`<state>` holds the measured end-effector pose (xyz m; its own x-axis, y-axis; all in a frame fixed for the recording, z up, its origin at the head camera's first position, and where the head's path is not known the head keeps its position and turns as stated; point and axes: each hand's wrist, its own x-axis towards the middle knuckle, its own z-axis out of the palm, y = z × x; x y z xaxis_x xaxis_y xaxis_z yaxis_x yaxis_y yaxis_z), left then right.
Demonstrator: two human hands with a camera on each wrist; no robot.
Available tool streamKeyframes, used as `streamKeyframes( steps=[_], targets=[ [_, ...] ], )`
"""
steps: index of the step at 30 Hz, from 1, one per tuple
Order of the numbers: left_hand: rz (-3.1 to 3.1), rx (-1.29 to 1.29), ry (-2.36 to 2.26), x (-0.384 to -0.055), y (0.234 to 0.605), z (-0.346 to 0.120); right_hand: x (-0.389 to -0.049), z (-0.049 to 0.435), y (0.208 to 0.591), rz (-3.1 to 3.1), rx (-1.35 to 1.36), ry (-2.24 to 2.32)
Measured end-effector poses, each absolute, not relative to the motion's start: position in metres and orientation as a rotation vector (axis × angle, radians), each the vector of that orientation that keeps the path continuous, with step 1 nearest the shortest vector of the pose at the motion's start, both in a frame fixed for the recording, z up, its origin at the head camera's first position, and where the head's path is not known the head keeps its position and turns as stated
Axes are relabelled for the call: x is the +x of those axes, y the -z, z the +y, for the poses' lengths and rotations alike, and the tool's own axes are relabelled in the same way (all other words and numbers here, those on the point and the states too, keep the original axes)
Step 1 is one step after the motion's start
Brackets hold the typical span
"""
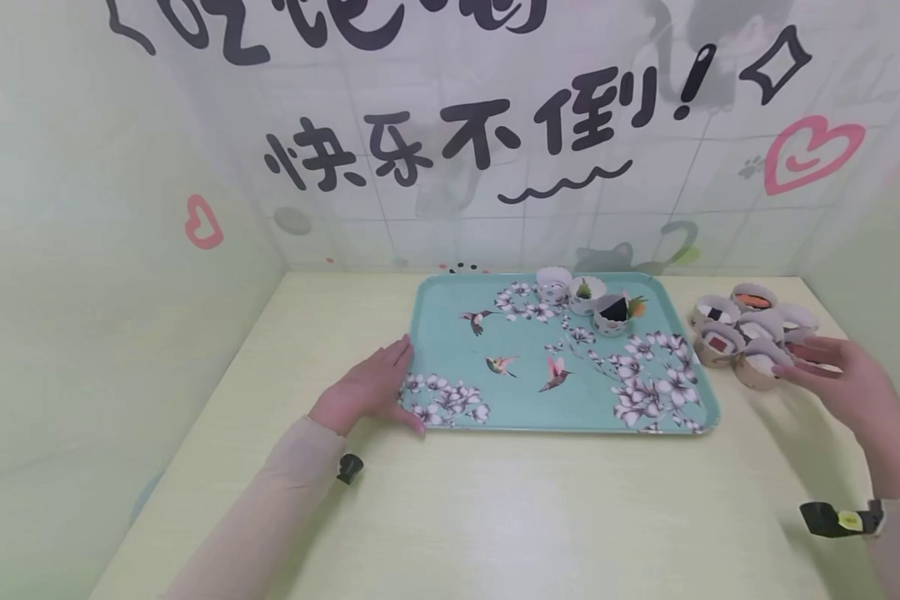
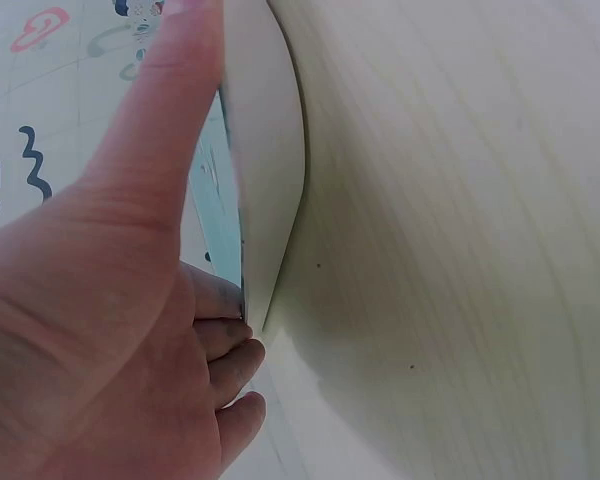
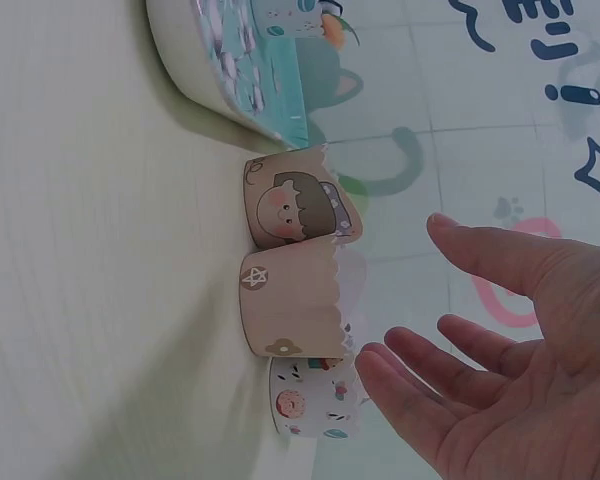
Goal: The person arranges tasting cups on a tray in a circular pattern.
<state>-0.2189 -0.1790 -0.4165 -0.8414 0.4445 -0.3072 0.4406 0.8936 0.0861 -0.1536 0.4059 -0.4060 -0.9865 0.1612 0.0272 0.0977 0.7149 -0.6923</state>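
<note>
My left hand (image 1: pixel 363 387) rests against the front left corner of a turquoise tray (image 1: pixel 438 325) printed with flowers and birds. Its thumb lies along the front edge in the left wrist view, and the other fingers touch the left side. At the right, my right hand (image 1: pixel 847 379) hovers beside a cluster of paper cups, thumb and fingers apart and holding nothing. Nearest to it are a plain brown cup (image 3: pixel 295 305) and a white cup with a doughnut print (image 3: pixel 305 400). Another cup (image 3: pixel 290 205) carries a cartoon face. Sushi-like pieces show inside some cups.
Toward the tray's back right stand three paper cups, among them a white cup (image 1: pixel 553 285) and one holding a black triangular piece (image 1: pixel 612 310). The pale wooden table (image 1: pixel 525 508) extends in front. A printed wall (image 1: pixel 465 225) closes off the back.
</note>
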Motion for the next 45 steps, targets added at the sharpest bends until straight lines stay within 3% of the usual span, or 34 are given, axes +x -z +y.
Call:
streamKeyframes(
  steps=[20, 45],
  targets=[
    [2.743, 0.672, -0.033, -0.22, 0.419, -0.182, -0.151, 0.408, 0.415, -2.927, -0.361, -1.018],
    [2.735, 0.652, -0.015, -0.221, 0.421, -0.182, -0.175, 0.398, 0.423, -3.06, -0.396, -1.049]
  ],
)
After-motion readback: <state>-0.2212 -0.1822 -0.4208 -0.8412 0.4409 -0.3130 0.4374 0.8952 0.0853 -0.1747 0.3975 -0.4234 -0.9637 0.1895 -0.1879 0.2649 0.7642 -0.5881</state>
